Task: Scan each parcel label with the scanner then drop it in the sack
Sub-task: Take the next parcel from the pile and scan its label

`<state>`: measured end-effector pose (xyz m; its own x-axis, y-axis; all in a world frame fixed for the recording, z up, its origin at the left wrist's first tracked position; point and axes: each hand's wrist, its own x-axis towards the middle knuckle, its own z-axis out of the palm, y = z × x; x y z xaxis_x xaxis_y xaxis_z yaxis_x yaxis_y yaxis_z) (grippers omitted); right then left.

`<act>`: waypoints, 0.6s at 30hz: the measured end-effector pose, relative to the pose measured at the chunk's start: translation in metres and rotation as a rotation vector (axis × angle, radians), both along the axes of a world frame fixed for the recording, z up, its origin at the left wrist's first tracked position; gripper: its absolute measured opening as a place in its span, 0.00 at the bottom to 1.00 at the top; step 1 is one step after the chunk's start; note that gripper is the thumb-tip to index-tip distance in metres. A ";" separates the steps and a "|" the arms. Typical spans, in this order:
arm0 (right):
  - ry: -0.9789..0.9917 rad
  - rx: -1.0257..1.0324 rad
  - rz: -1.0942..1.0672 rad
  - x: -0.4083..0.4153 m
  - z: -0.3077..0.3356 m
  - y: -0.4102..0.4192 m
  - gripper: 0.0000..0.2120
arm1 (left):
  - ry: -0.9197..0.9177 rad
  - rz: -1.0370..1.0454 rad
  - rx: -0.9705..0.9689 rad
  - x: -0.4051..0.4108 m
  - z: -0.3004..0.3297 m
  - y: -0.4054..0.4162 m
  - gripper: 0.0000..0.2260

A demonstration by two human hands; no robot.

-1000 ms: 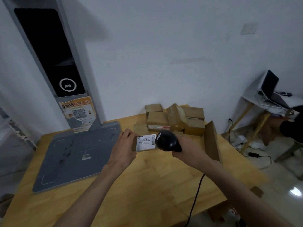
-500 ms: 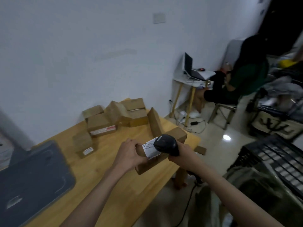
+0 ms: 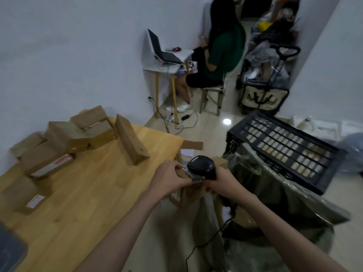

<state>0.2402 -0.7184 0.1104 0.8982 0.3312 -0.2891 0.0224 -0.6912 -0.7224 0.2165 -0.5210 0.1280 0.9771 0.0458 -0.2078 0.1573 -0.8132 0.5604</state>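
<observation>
Head view: the left hand (image 3: 170, 178) grips a small brown cardboard parcel (image 3: 182, 173) with a white label, held just past the corner of the pale wooden table (image 3: 94, 193), while the right hand (image 3: 222, 180) clenches a black handheld corded scanner (image 3: 202, 166) right over that label. Scanning looks under way or just done. Next, I judge, comes the drop into the grey-green plastic sack (image 3: 275, 193) (its mouth is hard to make out). A black slatted plastic crate (image 3: 284, 150) crowds the sack's far side.

Both forearms stretched forward, left hand (image 3: 170, 178) and right hand (image 3: 223, 180) curled, gripping
</observation>
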 end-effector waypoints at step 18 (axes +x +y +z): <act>0.354 0.309 -0.705 -0.047 -0.088 -0.164 0.07 | 0.337 -0.008 -0.054 0.038 -0.109 -0.161 0.18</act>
